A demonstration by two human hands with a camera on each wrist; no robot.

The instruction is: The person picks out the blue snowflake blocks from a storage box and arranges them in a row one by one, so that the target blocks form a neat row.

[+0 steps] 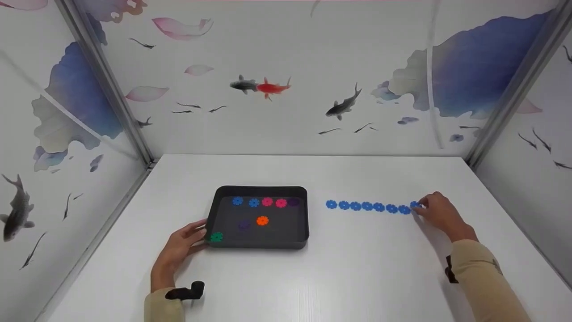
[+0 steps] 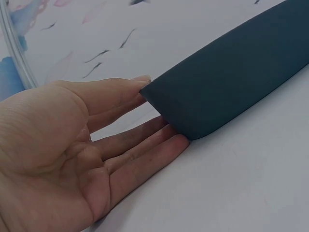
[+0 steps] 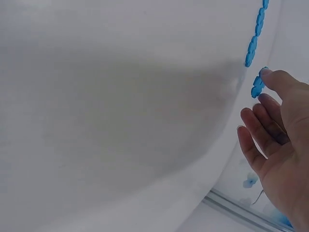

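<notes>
In the head view, a dark rectangular tray (image 1: 259, 244) stands on the white table with several small flower-shaped plastic discs in it. My left hand (image 1: 178, 246) holds its left side, thumb at the upper rim and fingertips at the lower edge in the left wrist view. Right of the tray runs a row of blue flower-shaped discs (image 1: 367, 206). At the row's right end my right hand (image 1: 440, 213) pinches another blue flower-shaped disc (image 3: 257, 88) between thumb and index finger; in the right wrist view it sits slightly apart from the row, the other fingers loosely bent.
Inside the tray lie blue, pink and purple discs along the back, an orange disc (image 1: 262, 220) near the middle and a green disc (image 1: 216, 236) at the front left corner. Panels painted with fish and leaves (image 1: 342, 107) enclose the table at the back and sides.
</notes>
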